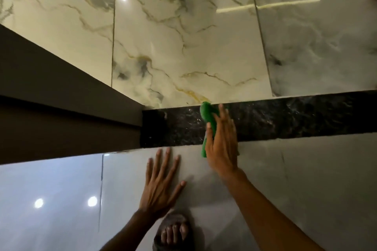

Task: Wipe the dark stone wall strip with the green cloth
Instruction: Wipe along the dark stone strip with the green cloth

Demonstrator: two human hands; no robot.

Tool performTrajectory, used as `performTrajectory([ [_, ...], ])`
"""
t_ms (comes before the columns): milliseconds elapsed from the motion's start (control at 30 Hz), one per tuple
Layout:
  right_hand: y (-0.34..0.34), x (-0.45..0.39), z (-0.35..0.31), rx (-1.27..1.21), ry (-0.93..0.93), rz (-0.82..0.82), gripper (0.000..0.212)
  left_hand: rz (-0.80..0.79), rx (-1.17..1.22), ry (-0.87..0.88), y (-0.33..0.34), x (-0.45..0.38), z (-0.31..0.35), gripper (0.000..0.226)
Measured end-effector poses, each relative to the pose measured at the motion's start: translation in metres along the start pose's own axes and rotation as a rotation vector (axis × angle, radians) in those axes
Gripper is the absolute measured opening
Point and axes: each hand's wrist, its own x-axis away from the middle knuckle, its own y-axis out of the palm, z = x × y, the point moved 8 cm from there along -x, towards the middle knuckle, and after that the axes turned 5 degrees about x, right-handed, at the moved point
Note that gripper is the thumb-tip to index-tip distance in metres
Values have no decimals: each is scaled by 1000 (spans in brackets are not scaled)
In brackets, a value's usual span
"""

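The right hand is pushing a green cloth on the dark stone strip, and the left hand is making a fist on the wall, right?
Not quite. The head view shows the left hand lying flat with its fingers spread on the pale tile, not in a fist. The rest is right: the right hand presses the green cloth on the dark stone strip.

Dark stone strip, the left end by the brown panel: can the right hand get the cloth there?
Probably yes: the right hand presses the green cloth mid-strip, and the dark stone strip leftward is bare.
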Motion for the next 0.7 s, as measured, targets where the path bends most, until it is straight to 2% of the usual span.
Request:
performTrajectory([
  [67,40,1,-5,183,-148,-118,62,41,-51,-4,8,0,-6,79],
  [133,58,-2,-5,334,-206,-131,66,79,-98,-4,8,0,-10,79],
  [200,63,-7,-7,385,-233,-125,66,111,-120,9,9,-1,-10,78],
  [367,67,-9,-13,384,-325,-140,65,137,-100,15,9,1,-12,79],
  [567,85,-7,-49,348,-616,-210,63,163,-72,-48,12,1,-15,97],
  [700,93,-5,-53,333,-688,-233,56,178,-91,-44,14,0,-17,100],
])
